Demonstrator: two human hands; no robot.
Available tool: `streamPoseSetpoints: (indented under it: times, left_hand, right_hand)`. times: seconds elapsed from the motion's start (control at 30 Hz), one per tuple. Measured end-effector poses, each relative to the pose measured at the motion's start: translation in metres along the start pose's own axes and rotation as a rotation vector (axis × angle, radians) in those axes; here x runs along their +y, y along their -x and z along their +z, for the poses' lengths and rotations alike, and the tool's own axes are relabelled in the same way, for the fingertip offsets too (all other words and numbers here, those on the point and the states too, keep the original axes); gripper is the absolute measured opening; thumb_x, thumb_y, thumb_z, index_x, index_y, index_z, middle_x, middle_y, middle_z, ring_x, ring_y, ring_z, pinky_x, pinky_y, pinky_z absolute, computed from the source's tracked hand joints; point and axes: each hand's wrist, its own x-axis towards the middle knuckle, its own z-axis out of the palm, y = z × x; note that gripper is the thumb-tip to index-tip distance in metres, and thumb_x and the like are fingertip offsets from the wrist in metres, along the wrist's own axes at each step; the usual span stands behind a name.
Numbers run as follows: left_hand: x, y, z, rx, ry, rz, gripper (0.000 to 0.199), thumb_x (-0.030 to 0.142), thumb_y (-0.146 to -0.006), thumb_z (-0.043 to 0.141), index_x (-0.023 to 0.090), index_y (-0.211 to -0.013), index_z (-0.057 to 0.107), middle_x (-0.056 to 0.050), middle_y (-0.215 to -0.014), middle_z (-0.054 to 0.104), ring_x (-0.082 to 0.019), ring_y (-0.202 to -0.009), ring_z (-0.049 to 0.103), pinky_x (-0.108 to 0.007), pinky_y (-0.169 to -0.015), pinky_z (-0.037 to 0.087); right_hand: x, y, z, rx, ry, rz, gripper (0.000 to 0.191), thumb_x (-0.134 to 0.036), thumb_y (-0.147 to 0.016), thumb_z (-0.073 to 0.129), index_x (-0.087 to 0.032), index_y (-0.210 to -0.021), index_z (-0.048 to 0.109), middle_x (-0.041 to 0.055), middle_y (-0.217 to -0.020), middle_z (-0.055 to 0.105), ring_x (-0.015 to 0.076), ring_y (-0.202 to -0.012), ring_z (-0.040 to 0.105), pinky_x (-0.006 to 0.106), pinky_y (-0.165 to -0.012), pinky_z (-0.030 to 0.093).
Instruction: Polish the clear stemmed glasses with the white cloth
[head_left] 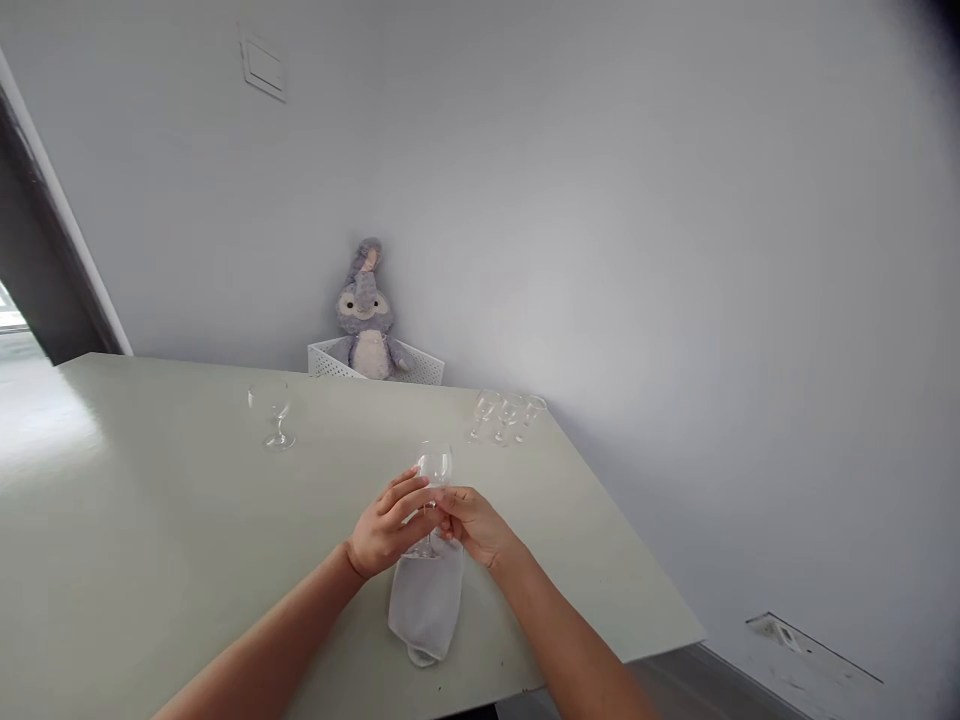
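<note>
A clear stemmed glass [435,460] is upright in front of me, its foot at the far end of a folded white cloth [427,605]. The fingers of my left hand [394,522] reach across its left side, around the lower bowl and stem. From the right, my right hand [476,525] pinches the glass just under the bowl. Both hands are closed on it, and the fingers hide most of the stem. Whether the foot rests on the cloth or hangs just above it, I cannot tell.
Another stemmed glass [277,415] stands on the pale table [187,540], farther back on the left. Three smaller glasses [508,410] stand in a row near the back right edge. Behind the table, a grey plush toy [367,325] sits in a white basket [427,370] against the wall.
</note>
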Motion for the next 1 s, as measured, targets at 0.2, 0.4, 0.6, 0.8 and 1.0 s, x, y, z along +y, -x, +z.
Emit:
streamPoseSetpoints:
  times: [0.2, 0.4, 0.6, 0.8, 1.0]
  left_hand:
    - [0.008, -0.009, 0.001, -0.1, 0.04, 0.041, 0.024, 0.006, -0.077, 0.051, 0.018, -0.098, 0.058, -0.009, -0.128, 0.044, -0.026, -0.12, 0.039, -0.05, -0.097, 0.039]
    - [0.012, -0.008, 0.006, -0.126, -0.035, 0.001, 0.047, 0.001, -0.076, 0.05, 0.027, -0.116, 0.049, -0.005, -0.135, 0.039, -0.023, -0.124, 0.036, -0.044, -0.098, 0.039]
    - [0.002, -0.002, 0.006, -0.057, -0.078, -0.258, 0.049, -0.001, -0.076, 0.044, 0.026, -0.115, 0.051, -0.009, -0.134, 0.039, -0.025, -0.122, 0.038, -0.041, -0.092, 0.045]
    - [-0.003, 0.004, 0.011, -0.007, -0.043, -0.36, 0.044, 0.0, -0.077, 0.041, 0.026, -0.11, 0.056, -0.008, -0.131, 0.042, -0.023, -0.12, 0.041, -0.039, -0.089, 0.047]
    - [-0.003, 0.005, 0.011, -0.006, -0.027, -0.428, 0.042, 0.001, -0.077, 0.042, 0.026, -0.107, 0.057, -0.008, -0.13, 0.043, -0.023, -0.116, 0.044, -0.038, -0.084, 0.049]
  right_hand:
    - [0.008, 0.004, -0.002, -0.034, -0.244, 0.006, 0.021, -0.033, -0.068, 0.068, -0.013, -0.074, 0.063, 0.0011, -0.067, 0.054, 0.0095, -0.06, 0.049, 0.023, -0.057, 0.036]
    - [-0.002, 0.006, -0.019, 0.099, -0.197, -0.057, 0.025, -0.038, -0.066, 0.068, -0.015, -0.066, 0.06, -0.0014, -0.059, 0.05, 0.0073, -0.051, 0.042, 0.021, -0.051, 0.034]
    - [-0.01, 0.004, -0.08, 0.559, 0.282, -0.26, 0.03, -0.043, -0.064, 0.064, -0.016, -0.074, 0.059, -0.0047, -0.05, 0.047, 0.0067, -0.043, 0.034, 0.022, -0.046, 0.029]
    - [-0.004, -0.01, -0.137, 0.841, 0.462, -0.288, 0.032, -0.043, -0.061, 0.06, -0.017, -0.079, 0.054, -0.0011, -0.058, 0.057, 0.0138, -0.052, 0.05, 0.026, -0.054, 0.039]
    - [0.006, -0.033, -0.158, 0.958, 0.502, -0.283, 0.031, -0.043, -0.061, 0.056, -0.017, -0.078, 0.052, -0.0011, -0.059, 0.056, 0.0152, -0.054, 0.054, 0.027, -0.055, 0.04]
